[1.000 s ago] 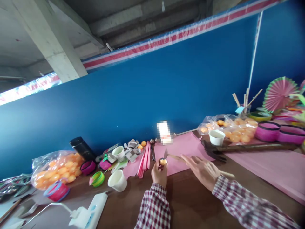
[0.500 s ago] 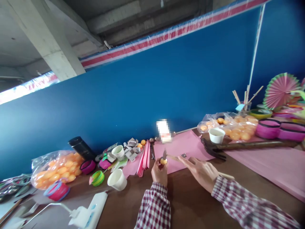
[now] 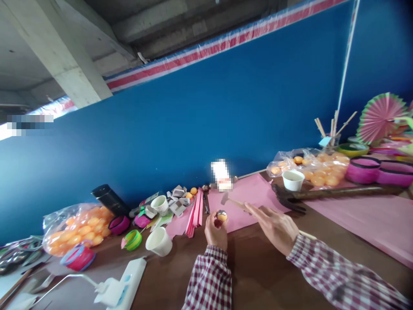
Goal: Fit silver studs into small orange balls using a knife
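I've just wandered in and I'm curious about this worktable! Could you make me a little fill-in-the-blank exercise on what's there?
1. The left hand holds a small round object, and its sleeve has a ____ pattern.
2. The right hand grips a small hammer, its head seen against paper coloured ____.
3. A larger hammer lies to the person's ____.
4. Behind the table stands a panel coloured ____.

Missing words: checked; pink; right; blue.
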A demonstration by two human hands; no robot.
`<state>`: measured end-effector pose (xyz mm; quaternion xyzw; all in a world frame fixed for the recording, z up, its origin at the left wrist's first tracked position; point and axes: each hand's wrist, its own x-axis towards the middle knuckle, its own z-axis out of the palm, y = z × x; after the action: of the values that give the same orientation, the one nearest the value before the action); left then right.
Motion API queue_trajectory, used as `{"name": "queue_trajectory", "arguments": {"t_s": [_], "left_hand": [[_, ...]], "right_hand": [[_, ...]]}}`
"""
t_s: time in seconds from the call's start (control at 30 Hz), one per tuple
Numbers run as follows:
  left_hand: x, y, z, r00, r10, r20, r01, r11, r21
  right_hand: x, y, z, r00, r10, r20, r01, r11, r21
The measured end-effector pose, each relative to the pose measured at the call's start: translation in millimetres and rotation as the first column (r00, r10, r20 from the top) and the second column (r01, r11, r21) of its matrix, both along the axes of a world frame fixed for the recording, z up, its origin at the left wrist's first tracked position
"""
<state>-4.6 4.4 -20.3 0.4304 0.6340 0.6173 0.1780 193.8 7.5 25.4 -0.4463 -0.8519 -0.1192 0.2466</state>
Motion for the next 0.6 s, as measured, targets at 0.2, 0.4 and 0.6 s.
{"name": "queue_trajectory", "arguments": {"t_s": [0.2,0.4,0.6], "left_hand": [[-0.5,-2.0,4.7,0.998,0.043,-0.036,-0.045,0.998,-0.041],[2.9,-5.1,14.7,1.0,0.01,0.028,-0.008,0.996,-0.085],[3.2,-4.6,14.1,0.998,-0.035,0.057,0.04,0.996,-0.075]], "right_hand": [[-3.2,-3.1,1.4,0.997,0.062,0.053,-0.059,0.997,-0.055],[-3.4,-2.9,-0.2,0.999,0.037,0.019,-0.035,0.997,-0.065],[-3.6,-1.2,-1.5,1.0,0.005,-0.013,-0.006,0.999,-0.048]]}}
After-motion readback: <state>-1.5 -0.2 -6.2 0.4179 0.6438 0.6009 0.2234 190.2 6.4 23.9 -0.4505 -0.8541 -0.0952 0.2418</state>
